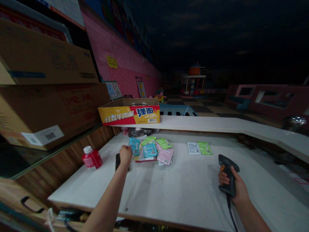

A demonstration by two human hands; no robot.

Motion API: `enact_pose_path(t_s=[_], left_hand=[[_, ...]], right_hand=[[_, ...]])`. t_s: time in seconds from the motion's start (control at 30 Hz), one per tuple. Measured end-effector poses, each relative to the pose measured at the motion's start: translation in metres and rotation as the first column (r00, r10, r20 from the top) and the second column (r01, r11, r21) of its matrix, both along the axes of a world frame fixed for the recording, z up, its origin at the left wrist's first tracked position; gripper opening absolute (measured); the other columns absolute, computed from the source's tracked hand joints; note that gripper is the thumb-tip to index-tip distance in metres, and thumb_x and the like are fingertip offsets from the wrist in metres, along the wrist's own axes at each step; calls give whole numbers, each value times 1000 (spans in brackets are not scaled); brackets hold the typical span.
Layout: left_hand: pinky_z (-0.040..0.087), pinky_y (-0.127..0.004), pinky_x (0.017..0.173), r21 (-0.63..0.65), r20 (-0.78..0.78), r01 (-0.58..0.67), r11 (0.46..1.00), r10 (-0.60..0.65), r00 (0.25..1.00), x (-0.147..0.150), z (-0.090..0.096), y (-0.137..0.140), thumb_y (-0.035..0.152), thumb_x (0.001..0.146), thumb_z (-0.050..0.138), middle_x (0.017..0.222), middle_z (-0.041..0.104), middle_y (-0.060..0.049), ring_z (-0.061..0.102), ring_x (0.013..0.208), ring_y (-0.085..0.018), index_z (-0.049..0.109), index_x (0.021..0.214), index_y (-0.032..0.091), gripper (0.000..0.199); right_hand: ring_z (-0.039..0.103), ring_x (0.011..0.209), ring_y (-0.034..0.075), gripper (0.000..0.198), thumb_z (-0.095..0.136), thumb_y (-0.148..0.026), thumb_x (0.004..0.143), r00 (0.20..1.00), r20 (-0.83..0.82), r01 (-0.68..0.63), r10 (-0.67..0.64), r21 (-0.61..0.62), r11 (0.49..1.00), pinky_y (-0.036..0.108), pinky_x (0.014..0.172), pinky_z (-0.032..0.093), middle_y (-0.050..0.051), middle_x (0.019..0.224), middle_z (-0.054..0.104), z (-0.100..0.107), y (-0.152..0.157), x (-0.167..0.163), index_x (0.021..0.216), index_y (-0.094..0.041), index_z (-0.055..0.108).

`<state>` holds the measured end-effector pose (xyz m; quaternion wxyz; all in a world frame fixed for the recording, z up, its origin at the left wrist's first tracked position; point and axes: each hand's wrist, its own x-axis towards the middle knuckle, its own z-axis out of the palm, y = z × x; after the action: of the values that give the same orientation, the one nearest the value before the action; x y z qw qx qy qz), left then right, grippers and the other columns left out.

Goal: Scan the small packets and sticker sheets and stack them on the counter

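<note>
My left hand [126, 155] is closed, its fingers pinching the left edge of a blue packet [134, 146] beside a loose pile. The pile holds another blue packet [150, 150], a pink packet [165, 156] and green packets [164, 143]. Beneath my left hand lies a dark phone-like slab [117, 160], partly hidden. My right hand [238, 188] is wrapped round the handle of a black barcode scanner [229, 172], whose cable runs down toward the front edge. Left of the scanner, a white packet [193, 148] and a green packet [204, 148] lie side by side.
A red bottle with a white cap [92, 158] stands at the left of the white desk [164, 193]. Cardboard boxes [53, 106] are stacked further left. A yellow and red noodle box [129, 114] sits on the raised ledge [205, 123] along the back.
</note>
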<state>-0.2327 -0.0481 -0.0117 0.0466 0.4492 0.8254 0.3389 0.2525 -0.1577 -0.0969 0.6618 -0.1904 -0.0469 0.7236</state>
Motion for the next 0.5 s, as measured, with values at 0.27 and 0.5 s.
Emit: enact_pose_path(t_s=[0.27, 0.5], left_hand=[[50, -30, 60, 552, 424, 136, 823, -417, 804, 88, 13, -18, 47, 81, 49, 71, 53, 2, 56, 65, -16, 47, 78, 20, 28], [50, -29, 50, 516, 672, 332, 789, -614, 414, 197, -52, -61, 63, 77, 51, 75, 52, 3, 57, 63, -15, 43, 87, 22, 43]], right_hand=[[41, 40, 5, 33, 74, -40, 74, 953, 301, -24, 10, 45, 999, 14, 34, 36, -5, 56, 48, 24, -3, -17, 88, -15, 57], [41, 34, 7, 43, 66, -55, 77, 718, 686, -179, 117, 19, 984, 17, 30, 31, -6, 51, 51, 56, -28, -54, 96, -17, 57]])
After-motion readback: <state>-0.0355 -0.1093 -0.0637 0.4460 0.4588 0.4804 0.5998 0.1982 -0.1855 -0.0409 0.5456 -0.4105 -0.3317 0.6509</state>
